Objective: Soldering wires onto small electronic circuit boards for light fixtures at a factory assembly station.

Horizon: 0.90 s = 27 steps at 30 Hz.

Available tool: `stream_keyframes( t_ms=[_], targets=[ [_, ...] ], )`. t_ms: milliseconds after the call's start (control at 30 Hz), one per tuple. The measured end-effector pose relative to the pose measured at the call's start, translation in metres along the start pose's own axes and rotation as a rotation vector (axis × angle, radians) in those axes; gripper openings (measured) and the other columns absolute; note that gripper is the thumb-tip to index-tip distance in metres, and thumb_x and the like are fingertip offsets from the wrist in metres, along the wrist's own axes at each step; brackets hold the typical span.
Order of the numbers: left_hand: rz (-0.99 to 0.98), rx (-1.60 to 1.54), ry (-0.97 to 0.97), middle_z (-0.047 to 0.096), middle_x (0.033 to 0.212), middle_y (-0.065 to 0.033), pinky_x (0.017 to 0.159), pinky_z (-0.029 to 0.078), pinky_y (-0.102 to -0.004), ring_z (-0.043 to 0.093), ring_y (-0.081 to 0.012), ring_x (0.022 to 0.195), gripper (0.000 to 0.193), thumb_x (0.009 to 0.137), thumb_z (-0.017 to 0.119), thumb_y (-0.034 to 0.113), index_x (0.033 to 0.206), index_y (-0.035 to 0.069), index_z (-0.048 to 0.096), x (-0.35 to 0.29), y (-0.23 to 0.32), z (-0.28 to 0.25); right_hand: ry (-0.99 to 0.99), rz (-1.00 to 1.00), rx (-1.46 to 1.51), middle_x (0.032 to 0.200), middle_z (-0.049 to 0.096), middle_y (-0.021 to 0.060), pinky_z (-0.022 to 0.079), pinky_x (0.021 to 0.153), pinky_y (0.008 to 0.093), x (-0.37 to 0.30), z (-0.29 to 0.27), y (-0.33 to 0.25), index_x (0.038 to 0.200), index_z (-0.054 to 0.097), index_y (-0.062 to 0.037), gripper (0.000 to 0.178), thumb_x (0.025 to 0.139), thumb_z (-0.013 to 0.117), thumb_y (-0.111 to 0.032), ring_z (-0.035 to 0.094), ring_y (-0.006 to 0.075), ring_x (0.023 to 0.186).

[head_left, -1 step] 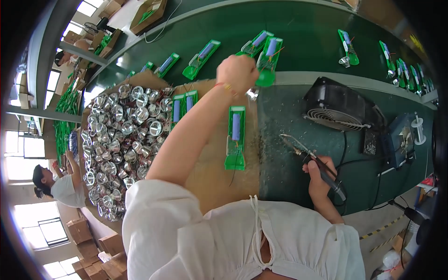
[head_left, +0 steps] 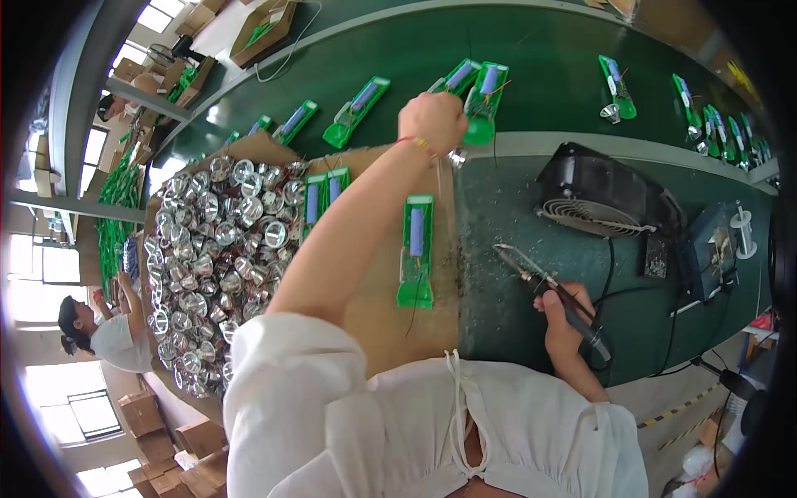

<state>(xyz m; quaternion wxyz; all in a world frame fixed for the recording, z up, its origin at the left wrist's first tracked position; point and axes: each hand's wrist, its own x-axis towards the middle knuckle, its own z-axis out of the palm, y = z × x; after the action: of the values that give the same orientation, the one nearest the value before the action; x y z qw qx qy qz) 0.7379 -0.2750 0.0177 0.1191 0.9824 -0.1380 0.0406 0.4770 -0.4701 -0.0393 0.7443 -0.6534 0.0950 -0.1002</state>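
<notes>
My left hand (head_left: 433, 118) reaches to the far strip of the bench. Its fingers are curled at the edge of a green plastic casing (head_left: 479, 130) with a blue cylindrical battery and loose wires. My fingertips are mostly hidden by the hand itself. Below the hand hangs a small silver reflector cup (head_left: 457, 157). My right hand (head_left: 566, 322) is closed around a soldering iron (head_left: 594, 339), its metal tip pointing up and left over the green mat. Between my arms, another casing (head_left: 415, 290) with a battery lies on the brown cardboard.
Many silver reflector cups (head_left: 224, 232) are heaped at the left, beside two casings (head_left: 312, 203). A black blower (head_left: 581, 187), a soldering station (head_left: 706, 261) and a solder spool (head_left: 743, 231) stand at the right. More casings (head_left: 355, 108) line the far strip. Another person (head_left: 120, 336) works at the left.
My left hand has moved slightly away and to the right, and the green casing and reflector cup beside it have shifted with it. The soldering iron stays in my right hand.
</notes>
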Motion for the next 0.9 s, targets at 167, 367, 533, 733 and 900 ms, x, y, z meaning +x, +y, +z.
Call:
stream_keyframes(
  t_ms=[167,367,533,733,900],
  targets=[
    [-0.001,-0.136,0.285,0.055,0.111,-0.0067,0.088,0.041,-0.0407,0.048,-0.0296,0.107,0.031,0.076,0.063,0.038,0.095,0.015,0.067,0.066,0.024,0.039,-0.069,-0.074,-0.19,0.072,0.059,0.0087,0.046,0.061,0.0248,0.006,-0.007,0.011,0.082,0.049,0.0008,0.011,0.083,0.058,-0.005,0.056,0.0112,0.064],
    [0.081,-0.17,-0.126,0.047,0.116,-0.0184,0.088,0.044,-0.0429,0.051,-0.037,0.107,0.068,0.074,0.062,0.032,0.134,0.024,0.032,0.061,-0.042,0.051,-0.098,0.017,-0.121,0.074,0.058,0.0075,0.047,0.061,0.025,0.013,-0.008,0.011,0.082,0.049,-0.0001,0.013,0.083,0.059,-0.009,0.056,0.0111,0.064],
    [-0.003,-0.075,0.029,0.047,0.104,-0.0196,0.076,0.048,-0.0444,0.055,-0.0384,0.09,0.056,0.082,0.051,0.023,0.133,0.017,0.029,-0.036,-0.029,0.001,-0.072,0.035,-0.068,0.083,0.055,0.009,0.05,0.058,0.0253,0.012,-0.01,0.02,0.085,0.05,-0.0001,0.016,0.084,0.059,-0.012,0.058,0.0126,0.064],
    [-0.357,0.02,0.155,0.045,0.11,-0.0185,0.072,0.048,-0.0448,0.055,-0.0373,0.088,0.058,0.079,0.054,0.016,0.133,0.017,0.032,-0.167,-0.085,-0.064,0.001,0.037,-0.051,0.081,0.056,0.0081,0.049,0.061,0.0248,0.011,-0.006,0.015,0.087,0.05,0.001,0.013,0.084,0.058,-0.009,0.058,0.0124,0.065],
    [-0.358,0.425,0.17,0.034,0.13,-0.0184,0.089,0.038,-0.0458,0.042,-0.0375,0.112,0.061,0.08,0.057,0.02,0.135,0.015,0.032,-0.23,-0.12,-0.055,-0.001,-0.005,-0.085,0.073,0.058,0.0077,0.049,0.06,0.0241,0.008,-0.002,0.013,0.088,0.052,0.0016,0.014,0.085,0.058,-0.01,0.058,0.0116,0.063]
  ],
)
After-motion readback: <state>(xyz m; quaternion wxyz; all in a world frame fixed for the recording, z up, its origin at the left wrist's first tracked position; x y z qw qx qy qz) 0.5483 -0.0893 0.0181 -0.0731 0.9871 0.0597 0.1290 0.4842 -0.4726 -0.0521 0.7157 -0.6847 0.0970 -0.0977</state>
